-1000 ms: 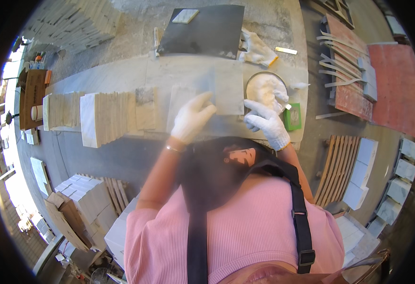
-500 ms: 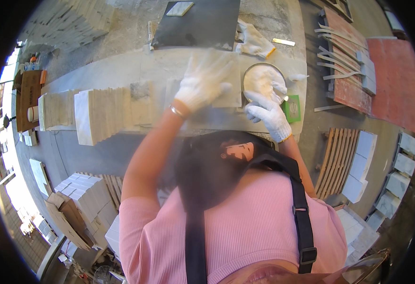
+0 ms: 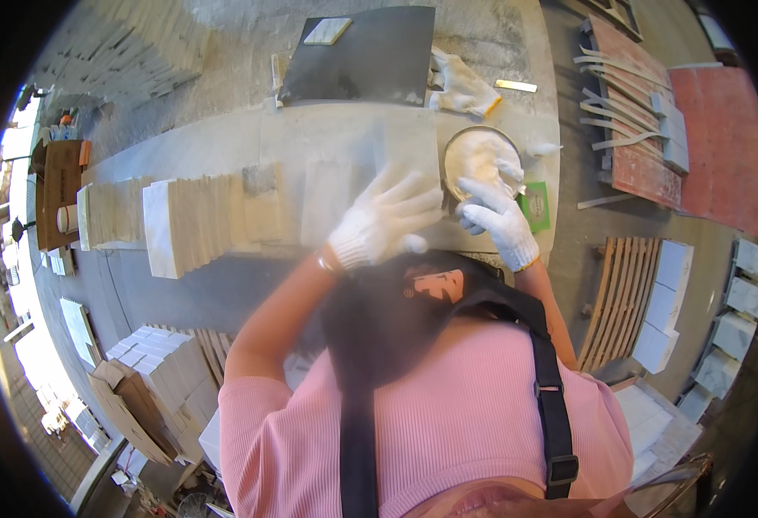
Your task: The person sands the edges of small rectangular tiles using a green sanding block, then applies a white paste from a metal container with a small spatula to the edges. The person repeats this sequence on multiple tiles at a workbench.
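My left hand [image 3: 386, 217], in a white knitted glove, hovers over the near edge of the worktable with its fingers spread and nothing in it. Behind its fingertips a thin pale slab [image 3: 409, 142] lies flat on the table. My right hand [image 3: 501, 226], gloved too, is at the near rim of a round dish [image 3: 450, 177] of whitish material [image 3: 481, 155]. Its index finger reaches over the rim and the thumb is apart; no held object shows. Left of my left hand stands a row of pale stone tiles [image 3: 193, 226] on edge.
A dark board [image 3: 357, 65] with a small marble piece [image 3: 327, 31] lies at the back. Near the dish are a spare glove [image 3: 465, 86], a green packet [image 3: 535, 207] and a small white bottle [image 3: 545, 148]. Wooden pallets [image 3: 621, 298] and boxed tiles [image 3: 171, 363] flank me.
My left hand has come from a blurred sweep over the pale slab back toward me, its fingers now clearly spread. My right hand stays beside the dish. The view has shifted slightly.
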The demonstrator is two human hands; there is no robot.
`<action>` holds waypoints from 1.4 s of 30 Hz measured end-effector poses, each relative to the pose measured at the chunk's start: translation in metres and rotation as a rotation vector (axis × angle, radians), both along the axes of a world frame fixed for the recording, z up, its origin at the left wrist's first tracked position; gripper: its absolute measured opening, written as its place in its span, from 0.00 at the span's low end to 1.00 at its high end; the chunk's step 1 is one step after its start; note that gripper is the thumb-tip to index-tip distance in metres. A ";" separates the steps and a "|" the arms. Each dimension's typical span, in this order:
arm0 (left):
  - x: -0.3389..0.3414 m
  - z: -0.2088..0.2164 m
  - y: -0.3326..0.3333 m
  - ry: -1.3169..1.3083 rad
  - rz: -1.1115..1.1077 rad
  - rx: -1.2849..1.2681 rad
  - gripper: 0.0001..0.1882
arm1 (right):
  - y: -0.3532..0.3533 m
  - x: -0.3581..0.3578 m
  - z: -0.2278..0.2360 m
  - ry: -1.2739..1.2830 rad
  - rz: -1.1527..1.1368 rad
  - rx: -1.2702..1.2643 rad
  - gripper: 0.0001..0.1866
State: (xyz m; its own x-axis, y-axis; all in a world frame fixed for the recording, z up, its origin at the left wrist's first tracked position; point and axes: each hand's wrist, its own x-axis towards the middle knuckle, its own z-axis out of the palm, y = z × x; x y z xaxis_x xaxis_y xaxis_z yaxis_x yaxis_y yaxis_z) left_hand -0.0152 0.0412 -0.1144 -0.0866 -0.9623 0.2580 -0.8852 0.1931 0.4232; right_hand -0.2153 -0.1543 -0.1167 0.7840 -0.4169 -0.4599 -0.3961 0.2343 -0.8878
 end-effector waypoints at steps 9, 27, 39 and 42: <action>-0.003 0.010 0.058 0.944 0.557 0.052 0.19 | 0.005 0.011 0.002 0.007 0.059 0.037 0.28; -0.011 -0.019 0.047 1.975 0.731 0.157 0.24 | 0.015 0.012 0.006 0.035 0.106 0.058 0.30; -0.009 0.009 0.031 1.791 0.723 0.108 0.23 | 0.017 0.015 0.017 0.018 0.134 0.072 0.30; -0.003 0.014 0.033 1.546 0.916 0.112 0.24 | 0.019 0.017 0.021 0.040 0.127 0.077 0.30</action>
